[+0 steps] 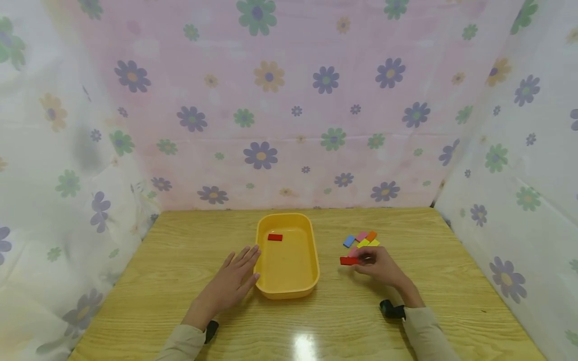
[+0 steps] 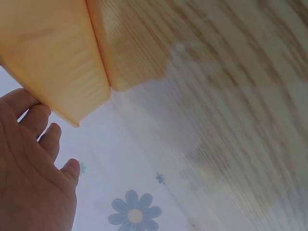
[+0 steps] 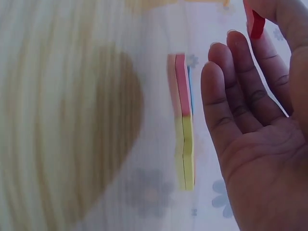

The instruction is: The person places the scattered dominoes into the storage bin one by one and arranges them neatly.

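Observation:
A yellow plastic tub (image 1: 289, 265) stands mid-table with one red block (image 1: 275, 237) lying inside near its far left corner. My left hand (image 1: 234, 281) rests against the tub's left rim with extended fingers; in the left wrist view its fingertips meet the tub's edge (image 2: 57, 72). Between thumb and index finger, my right hand (image 1: 381, 268) pinches another red block (image 1: 349, 260), right of the tub. The other fingers of that hand (image 3: 260, 125) are extended and hold nothing. Just beyond it lie several flat blocks: blue (image 1: 349, 241), pink (image 1: 362, 236), orange (image 1: 371, 236) and yellow (image 1: 363, 243).
The wooden table (image 1: 189, 240) is enclosed by a flower-patterned curtain (image 1: 293, 110) at the back and both sides. A black wrist strap device (image 1: 392, 310) sits at my right wrist, and another (image 1: 211, 331) at my left.

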The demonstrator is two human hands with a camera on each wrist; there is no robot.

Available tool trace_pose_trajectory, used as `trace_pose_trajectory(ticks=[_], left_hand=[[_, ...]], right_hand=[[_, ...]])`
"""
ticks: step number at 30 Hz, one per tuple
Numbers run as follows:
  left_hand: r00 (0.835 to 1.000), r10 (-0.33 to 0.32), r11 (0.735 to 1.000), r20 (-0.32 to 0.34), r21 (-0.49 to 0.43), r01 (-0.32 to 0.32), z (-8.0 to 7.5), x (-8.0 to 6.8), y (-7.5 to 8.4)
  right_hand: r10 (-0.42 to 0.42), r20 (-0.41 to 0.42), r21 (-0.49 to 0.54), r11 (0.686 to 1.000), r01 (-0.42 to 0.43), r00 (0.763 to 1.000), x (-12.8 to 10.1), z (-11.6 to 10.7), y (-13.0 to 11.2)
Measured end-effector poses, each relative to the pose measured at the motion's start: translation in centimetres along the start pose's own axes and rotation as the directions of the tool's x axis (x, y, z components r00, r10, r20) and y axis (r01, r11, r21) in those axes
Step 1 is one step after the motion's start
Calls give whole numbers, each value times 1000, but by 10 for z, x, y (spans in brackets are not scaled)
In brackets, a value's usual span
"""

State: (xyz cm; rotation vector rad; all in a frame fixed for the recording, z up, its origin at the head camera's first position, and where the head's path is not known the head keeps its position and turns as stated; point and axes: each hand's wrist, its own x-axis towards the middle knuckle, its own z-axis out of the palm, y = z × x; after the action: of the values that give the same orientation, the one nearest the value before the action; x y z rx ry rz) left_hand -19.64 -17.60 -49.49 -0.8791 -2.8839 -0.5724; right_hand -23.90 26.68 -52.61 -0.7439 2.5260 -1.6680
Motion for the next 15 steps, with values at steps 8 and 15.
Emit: trace_pose_trajectory(ticks=[8,15], left_hand=[[1000,-2,1000,6,12,2,0,0,0],[1000,3,1000,-4,12,-3,0,1,0]], right_hand=[[-72,-15,43,996,73,997,5,16,-8],[-96,-43,56,994,99,994,14,29,-17]])
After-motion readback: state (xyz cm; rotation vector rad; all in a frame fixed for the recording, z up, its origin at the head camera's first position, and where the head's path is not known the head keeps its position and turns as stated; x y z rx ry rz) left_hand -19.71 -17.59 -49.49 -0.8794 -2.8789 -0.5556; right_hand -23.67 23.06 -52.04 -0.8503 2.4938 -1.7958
